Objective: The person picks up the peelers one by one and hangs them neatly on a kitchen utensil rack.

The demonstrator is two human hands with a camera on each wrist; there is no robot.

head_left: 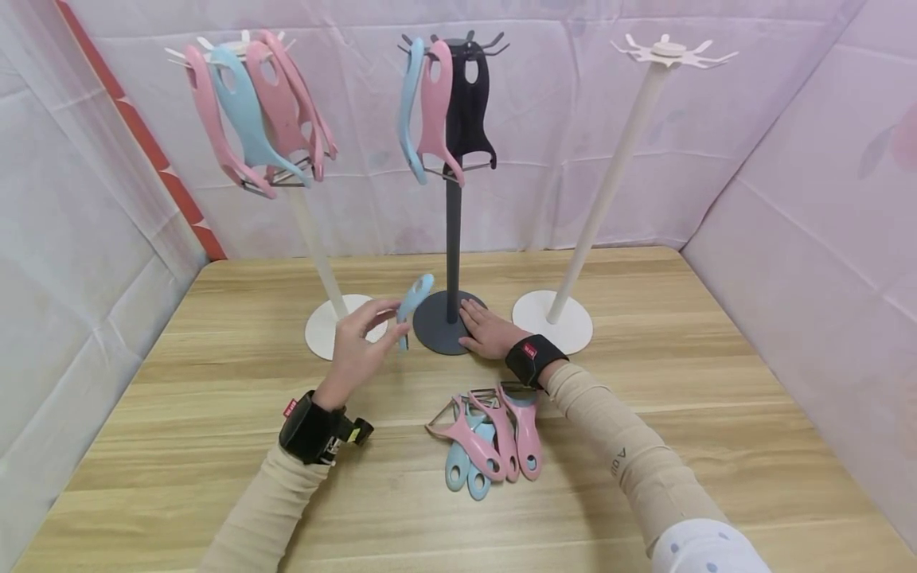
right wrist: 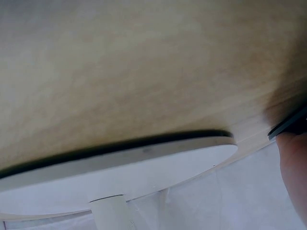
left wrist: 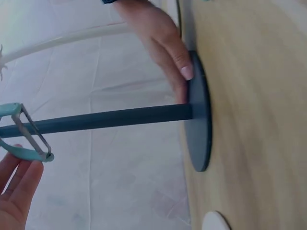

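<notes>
My left hand (head_left: 360,341) pinches a light blue peeler (head_left: 415,296) between thumb and fingers, above the table and just left of the dark stand's pole (head_left: 453,239). In the left wrist view, the metal blade end of that peeler (left wrist: 29,152) shows. My right hand (head_left: 493,330) rests with its fingers fairly straight on the dark round base (head_left: 435,333). From this stand's top hooks hang a blue peeler (head_left: 411,111), a pink peeler (head_left: 435,103) and a black peeler (head_left: 473,103).
A white stand (head_left: 315,239) at left carries several pink and blue peelers. Another white stand (head_left: 602,191) at right has bare hooks. Several pink and blue peelers (head_left: 469,446) lie piled on the wooden table (head_left: 645,382) in front of the dark stand, near the right forearm.
</notes>
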